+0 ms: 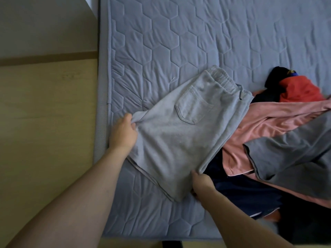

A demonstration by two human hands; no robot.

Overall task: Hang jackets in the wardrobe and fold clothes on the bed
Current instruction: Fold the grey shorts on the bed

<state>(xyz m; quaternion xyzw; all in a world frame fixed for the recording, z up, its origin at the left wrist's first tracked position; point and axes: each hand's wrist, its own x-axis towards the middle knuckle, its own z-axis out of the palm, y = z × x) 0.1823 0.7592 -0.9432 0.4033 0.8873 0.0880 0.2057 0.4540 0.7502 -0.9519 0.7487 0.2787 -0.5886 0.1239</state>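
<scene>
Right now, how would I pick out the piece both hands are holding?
On the blue quilted bed, look left of the heap of clothes. The light grey shorts lie flat there, gripped by the left hand and right hand. Only they show a patch pocket and elastic waistband.

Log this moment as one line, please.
step: folding grey shorts on bed | left hand: grip on crotch corner | right hand: grip on hem | unfolded pile at right
</scene>
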